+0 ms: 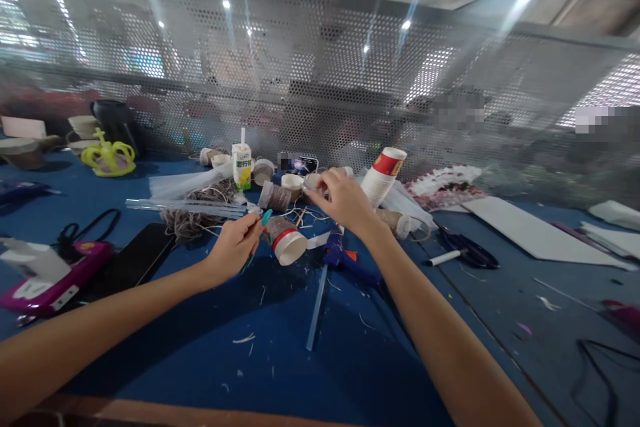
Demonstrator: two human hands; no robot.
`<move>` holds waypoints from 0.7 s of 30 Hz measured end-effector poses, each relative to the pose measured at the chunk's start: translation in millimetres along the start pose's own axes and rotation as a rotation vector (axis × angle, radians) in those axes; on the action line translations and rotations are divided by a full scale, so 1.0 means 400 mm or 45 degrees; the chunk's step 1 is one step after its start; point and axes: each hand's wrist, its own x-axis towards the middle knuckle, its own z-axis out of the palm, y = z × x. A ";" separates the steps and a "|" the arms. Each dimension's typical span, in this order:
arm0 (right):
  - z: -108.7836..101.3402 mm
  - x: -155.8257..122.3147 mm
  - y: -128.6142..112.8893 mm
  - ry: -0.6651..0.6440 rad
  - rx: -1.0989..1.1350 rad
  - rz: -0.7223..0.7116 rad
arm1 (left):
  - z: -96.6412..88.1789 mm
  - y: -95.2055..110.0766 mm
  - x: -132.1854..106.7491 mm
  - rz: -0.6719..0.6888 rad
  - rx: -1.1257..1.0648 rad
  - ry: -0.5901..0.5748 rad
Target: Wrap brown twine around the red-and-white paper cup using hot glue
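Note:
My left hand (233,247) is closed around a slim teal tool (267,217), whose kind I cannot make out; its ends stick out above and below the fist. Just right of that fist, a paper cup (290,247) with a red band and grey wrapping lies on its side. Further back, my right hand (345,197) has its fingers bent together beside several small wrapped cups (293,181); what its fingertips hold, if anything, is unclear. Below the right wrist lies a blue glue gun (343,257), with a clear glue stick (317,307) by it, partly hidden by the forearm.
Grey yarn (200,210), clear glue sticks (175,207) and a drink carton (243,165) stand behind my left hand. Stacked paper cups (383,177) lean at back right. Scissors (470,250) and a white board (540,230) lie right; a magenta power strip (60,277) left.

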 end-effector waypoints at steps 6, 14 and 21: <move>0.046 -0.027 -0.104 -0.640 0.517 -0.292 | -0.002 0.002 -0.005 0.048 0.017 -0.022; 0.027 0.004 -0.036 -0.091 0.188 0.136 | -0.008 -0.016 0.003 0.067 0.102 0.059; 0.038 0.003 0.085 -0.139 0.307 0.253 | -0.007 -0.023 0.006 0.079 0.258 -0.015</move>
